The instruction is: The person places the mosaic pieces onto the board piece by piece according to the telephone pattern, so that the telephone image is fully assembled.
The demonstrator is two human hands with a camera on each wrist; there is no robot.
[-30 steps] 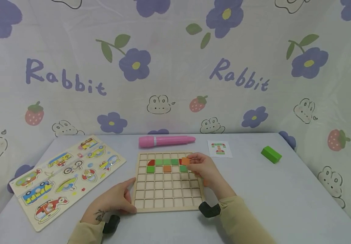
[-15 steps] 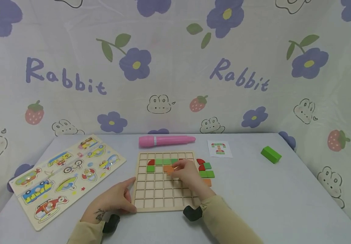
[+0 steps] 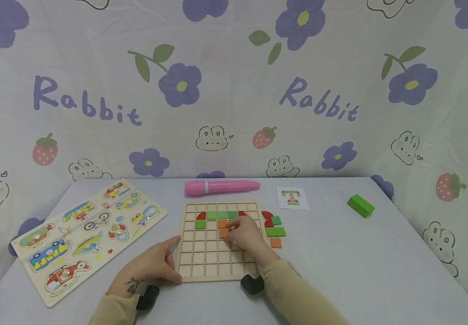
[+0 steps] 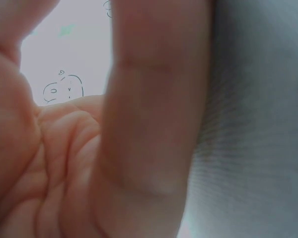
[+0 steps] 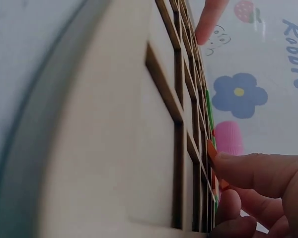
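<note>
An orange tile [image 3: 223,234] is pinched between the thumb and finger of the right grip [image 3: 248,237] over the wooden grid board [image 3: 211,270], just on the near side of a second orange tile [image 3: 222,224]. The board's left edge is touched by the left grip [image 3: 152,265], thumb and forefinger spread apart. Green tiles [image 3: 275,232] are laid on the surface [image 3: 364,266], right of the board.

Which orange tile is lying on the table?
The orange tile right of the grid board; another tile sits in the board, and the right hand holds the third tile.
</note>
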